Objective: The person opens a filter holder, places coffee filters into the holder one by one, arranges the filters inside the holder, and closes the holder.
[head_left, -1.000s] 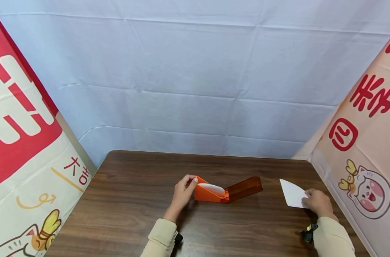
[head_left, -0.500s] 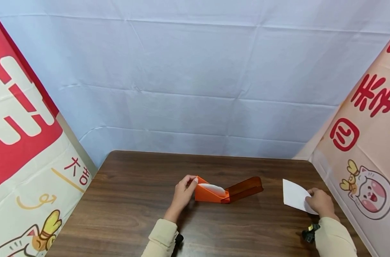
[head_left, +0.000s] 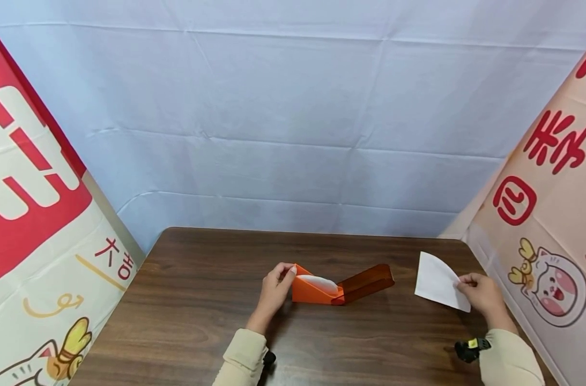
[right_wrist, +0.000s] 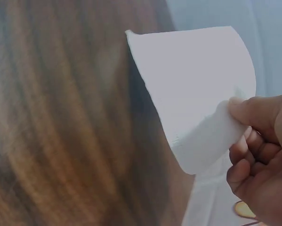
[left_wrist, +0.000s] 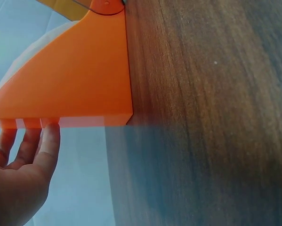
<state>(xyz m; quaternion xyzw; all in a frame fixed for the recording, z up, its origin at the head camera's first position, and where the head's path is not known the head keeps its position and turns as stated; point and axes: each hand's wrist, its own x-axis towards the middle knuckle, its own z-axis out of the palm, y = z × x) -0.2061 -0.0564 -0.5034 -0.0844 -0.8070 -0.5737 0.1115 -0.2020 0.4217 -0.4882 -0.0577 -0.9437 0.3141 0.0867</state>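
My left hand (head_left: 275,287) holds the high back end of an orange filter holder (head_left: 312,291) standing on the table. In the left wrist view several fingers (left_wrist: 47,148) rest on the holder's back wall (left_wrist: 84,121); the thumb is out of sight there. White paper filters (head_left: 319,283) sit inside the holder. Its see-through brown lid (head_left: 367,283) is swung out to the right. My right hand (head_left: 481,294) pinches a single white coffee filter (head_left: 436,281) by its curved edge. The right wrist view shows that filter (right_wrist: 192,89) spread flat, thumb on its face, over the table.
The dark wood table (head_left: 201,321) has its far edge along a pale blue cloth backdrop (head_left: 273,107). Printed cloth panels with red writing and cat drawings stand at the left (head_left: 42,257) and right (head_left: 529,214). A black device (head_left: 468,350) sits at the right wrist.
The filter in my right hand has tipped up and its near edge has risen, with the right hand's grip turned along its curved edge. The left hand and the orange holder stay in place.
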